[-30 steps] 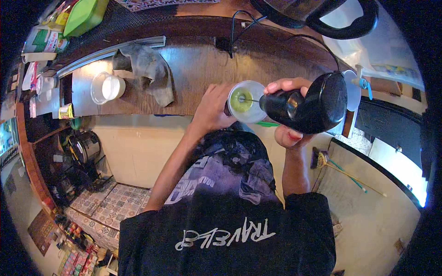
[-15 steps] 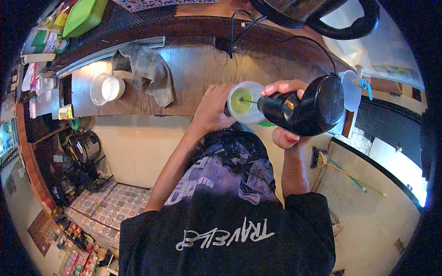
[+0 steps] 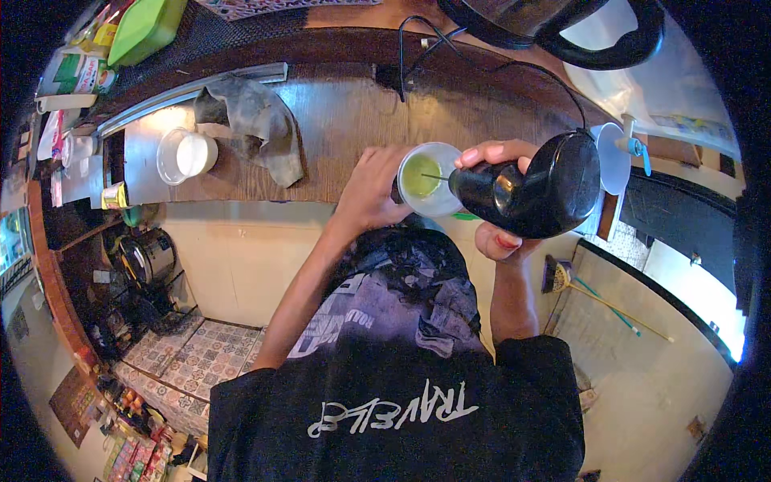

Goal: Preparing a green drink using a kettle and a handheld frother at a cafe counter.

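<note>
My left hand (image 3: pixel 373 185) is closed round the side of a clear plastic cup (image 3: pixel 435 205) with pale green liquid (image 3: pixel 419 173) in it. My right hand (image 3: pixel 503 241) grips a black corded handheld mixer (image 3: pixel 550 189), thumb below it and fingers over the top. The mixer lies nearly sideways at the cup's right, its thin metal shaft reaching into the liquid; the shaft's tip is hard to make out. To the left on the wooden counter (image 3: pixel 353 112) stand a clear cup with white contents (image 3: pixel 193 153) and a crumpled grey cloth (image 3: pixel 265 136).
A black-handled pot or kettle (image 3: pixel 610 40) and a looping cable (image 3: pixel 434 40) are on the upper ledge. A green lidded box (image 3: pixel 144 28) is at top left. A pale container (image 3: pixel 610 169) sits behind the mixer. A broom (image 3: pixel 562 277) and a black appliance (image 3: pixel 148 257) are lower down.
My right hand and the mixer have moved very slightly down and to the left. My left hand and the cup stay in place. The shaft's tip shows less clearly in the liquid.
</note>
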### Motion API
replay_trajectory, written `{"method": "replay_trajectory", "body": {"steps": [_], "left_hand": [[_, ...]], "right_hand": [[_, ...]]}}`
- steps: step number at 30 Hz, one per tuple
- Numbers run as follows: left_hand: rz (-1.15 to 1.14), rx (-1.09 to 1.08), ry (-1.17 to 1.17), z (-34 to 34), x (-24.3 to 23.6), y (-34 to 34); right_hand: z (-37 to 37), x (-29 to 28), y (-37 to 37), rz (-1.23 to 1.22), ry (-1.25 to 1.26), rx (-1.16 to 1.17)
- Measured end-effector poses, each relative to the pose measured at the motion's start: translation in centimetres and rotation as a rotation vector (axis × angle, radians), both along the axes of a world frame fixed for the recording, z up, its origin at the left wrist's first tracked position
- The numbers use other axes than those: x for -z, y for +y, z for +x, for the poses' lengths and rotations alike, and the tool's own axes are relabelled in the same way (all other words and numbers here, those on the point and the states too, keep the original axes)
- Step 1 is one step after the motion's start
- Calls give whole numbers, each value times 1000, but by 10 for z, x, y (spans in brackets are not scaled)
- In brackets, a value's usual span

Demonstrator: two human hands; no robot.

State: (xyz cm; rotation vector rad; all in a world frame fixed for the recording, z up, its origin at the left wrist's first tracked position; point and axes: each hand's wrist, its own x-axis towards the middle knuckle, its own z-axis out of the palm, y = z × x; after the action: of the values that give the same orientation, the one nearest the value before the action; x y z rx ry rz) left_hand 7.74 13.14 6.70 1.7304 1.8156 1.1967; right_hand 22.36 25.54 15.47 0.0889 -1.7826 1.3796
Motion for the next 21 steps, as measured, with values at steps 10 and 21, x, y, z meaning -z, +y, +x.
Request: {"method": "replay_trajectory", "body": {"steps": [10,21], "left_hand": [[12,-14,28,2,8,0],[-22,12,23,1,7,0]], "right_hand": [[-1,4,-2,-19,51,19],[0,-5,-6,18,-46,59]]}}
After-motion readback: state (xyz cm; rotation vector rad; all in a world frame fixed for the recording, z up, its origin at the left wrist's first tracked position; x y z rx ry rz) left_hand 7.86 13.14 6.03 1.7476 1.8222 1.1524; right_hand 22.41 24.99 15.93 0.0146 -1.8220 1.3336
